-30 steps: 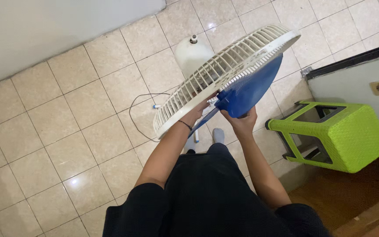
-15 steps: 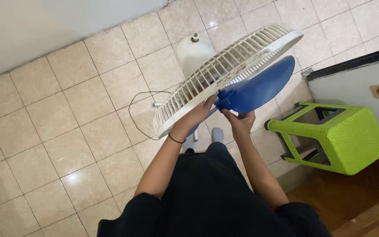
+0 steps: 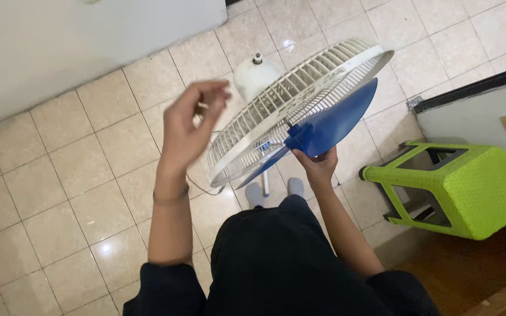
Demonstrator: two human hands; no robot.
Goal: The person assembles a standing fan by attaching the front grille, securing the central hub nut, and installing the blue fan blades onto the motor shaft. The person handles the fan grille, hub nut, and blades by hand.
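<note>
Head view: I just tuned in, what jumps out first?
The big blue fan blade at centre right, pressed against the white fan grille and gripped from below by the right hand. Left of it, the left hand hangs raised in the air, blurred, fingers loosely curled, apart from the grille. At the right edge, a bright green plastic stool lies on its side.

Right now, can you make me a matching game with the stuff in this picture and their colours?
Things:
1. fan blade
2. stool
3. fan grille
4. trousers

Colours:
a. black
b. white
c. blue
d. bright green

Pairs: 1-c, 2-d, 3-b, 4-a
</note>
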